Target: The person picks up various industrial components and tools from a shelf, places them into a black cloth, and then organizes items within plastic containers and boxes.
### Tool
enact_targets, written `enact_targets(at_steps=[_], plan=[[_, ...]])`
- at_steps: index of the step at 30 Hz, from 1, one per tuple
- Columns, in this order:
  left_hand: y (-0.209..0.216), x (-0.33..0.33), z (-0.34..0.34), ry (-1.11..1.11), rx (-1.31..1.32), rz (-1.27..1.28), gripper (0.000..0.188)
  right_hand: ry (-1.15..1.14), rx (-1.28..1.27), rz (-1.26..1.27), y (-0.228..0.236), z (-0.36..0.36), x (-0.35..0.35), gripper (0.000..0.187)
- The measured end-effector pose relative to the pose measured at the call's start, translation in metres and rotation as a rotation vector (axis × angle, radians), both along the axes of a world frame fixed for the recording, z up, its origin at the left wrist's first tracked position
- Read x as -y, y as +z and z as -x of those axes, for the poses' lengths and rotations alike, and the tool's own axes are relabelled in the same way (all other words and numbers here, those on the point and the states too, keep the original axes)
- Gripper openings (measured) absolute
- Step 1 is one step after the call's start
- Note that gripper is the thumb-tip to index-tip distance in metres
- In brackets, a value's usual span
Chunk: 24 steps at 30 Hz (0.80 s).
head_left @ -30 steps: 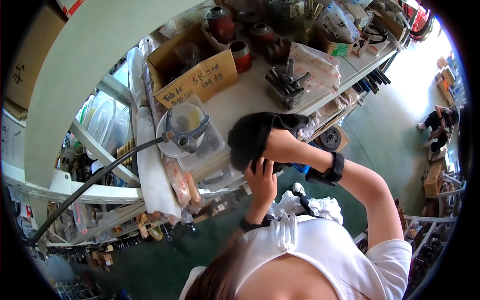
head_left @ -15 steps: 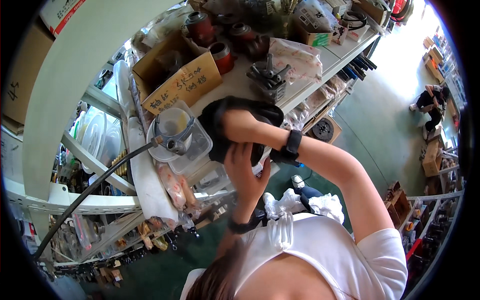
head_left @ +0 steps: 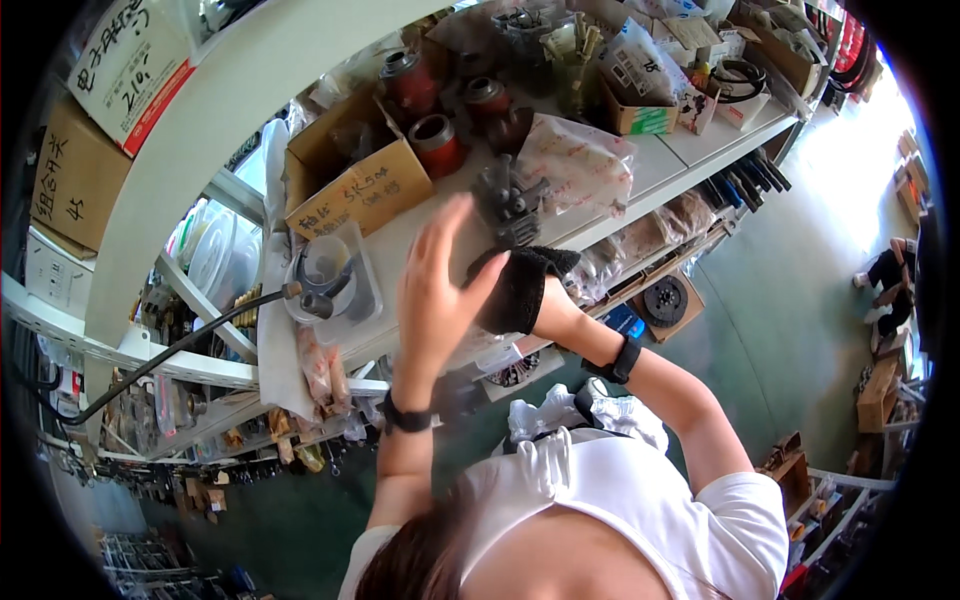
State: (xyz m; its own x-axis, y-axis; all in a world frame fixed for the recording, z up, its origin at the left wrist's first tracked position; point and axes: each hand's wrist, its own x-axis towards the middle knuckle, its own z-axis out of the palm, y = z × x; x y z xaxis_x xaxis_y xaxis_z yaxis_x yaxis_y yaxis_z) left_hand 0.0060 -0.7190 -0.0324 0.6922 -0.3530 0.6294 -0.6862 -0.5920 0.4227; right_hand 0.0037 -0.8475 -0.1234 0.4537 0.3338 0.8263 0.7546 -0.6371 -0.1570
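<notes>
Left hand [head_left: 432,298] is unclenched, thumb apart; at its three o'clock, black cloth [head_left: 520,290] covers right hand [head_left: 556,312], whose grip I can't tell.

Black fuzzy cloth [head_left: 515,292], bunched, covering most of right hand [head_left: 553,308], loose end jutting out to right

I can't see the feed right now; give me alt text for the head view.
The left hand, bare and open, is raised at a white shelf beside the right hand, mostly hidden by black fabric. On the shelf stand an open cardboard box, red cylindrical parts, a clear plastic tub and a container of dark metal parts.
</notes>
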Motion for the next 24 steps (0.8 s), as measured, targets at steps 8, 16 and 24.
enact_targets(at_steps=[8,16,24], plan=[[-0.05,0.02,-0.066,-0.137,-0.358,0.06,0.099,0.119,-0.155,0.006,-0.02,0.0,0.043,0.03],[-0.07,0.02,-0.061,-0.108,-0.276,0.256,0.081,0.061,-0.177,0.031,-0.015,0.003,0.063,0.028],[-0.057,-0.009,-0.014,-0.09,-0.397,0.597,0.072,0.009,-0.138,-0.086,-0.019,-0.004,0.053,0.024]])
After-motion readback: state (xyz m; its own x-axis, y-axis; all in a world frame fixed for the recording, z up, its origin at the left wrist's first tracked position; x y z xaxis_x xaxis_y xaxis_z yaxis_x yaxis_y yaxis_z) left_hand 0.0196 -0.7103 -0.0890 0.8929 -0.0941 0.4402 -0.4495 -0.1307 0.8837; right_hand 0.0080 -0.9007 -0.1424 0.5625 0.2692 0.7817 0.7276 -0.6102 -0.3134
